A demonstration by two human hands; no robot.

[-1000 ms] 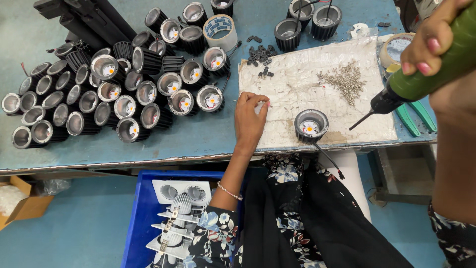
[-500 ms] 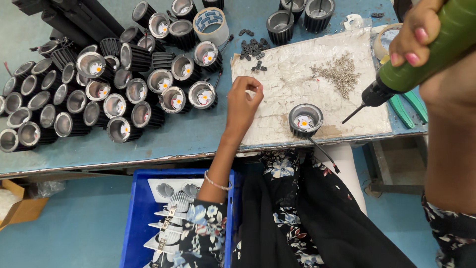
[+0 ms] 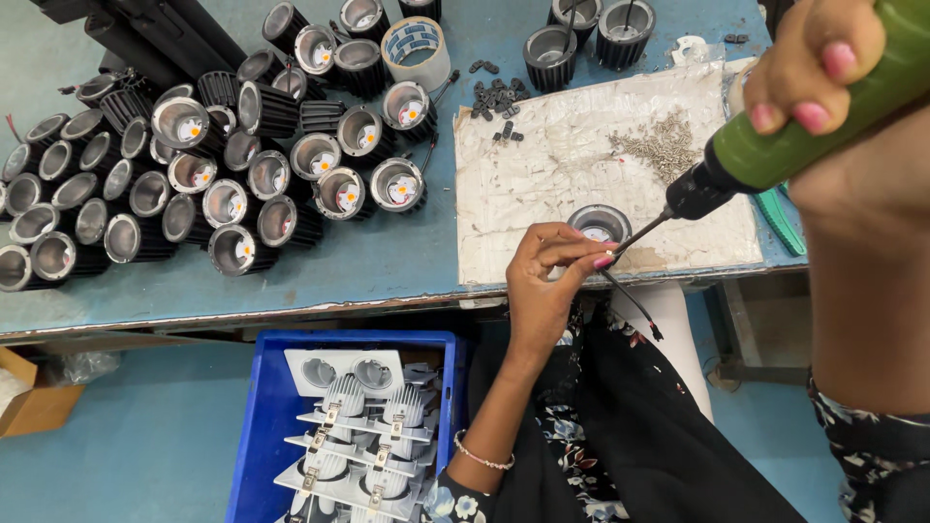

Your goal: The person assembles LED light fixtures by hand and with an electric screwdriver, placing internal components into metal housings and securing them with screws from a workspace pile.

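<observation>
Left hand (image 3: 547,281) at bench edge, fingertips pinched at driver bit tip, steadying it beside lamp housing (image 3: 599,223) on white mat (image 3: 542,174). Right hand (image 3: 823,68) wrapped tight round green driver (image 3: 804,140), angled down toward housing.

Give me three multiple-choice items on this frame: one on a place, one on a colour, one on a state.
1. Where is the blue crate?
A. On the table
B. Below the table edge, on the floor
C. On the white mat

2. What colour is the body of the electric screwdriver?
A. Green
B. Red
C. Yellow

3. What is the left hand doing?
A. Lying flat and idle
B. Pinching at the screwdriver's bit tip beside the lamp housing
C. Lifting the tape roll

Answers:
1. B, it sits below the blue table.
2. A, the part in the right hand is green.
3. B, its fingertips meet at the bit by the housing on the white mat.
</observation>
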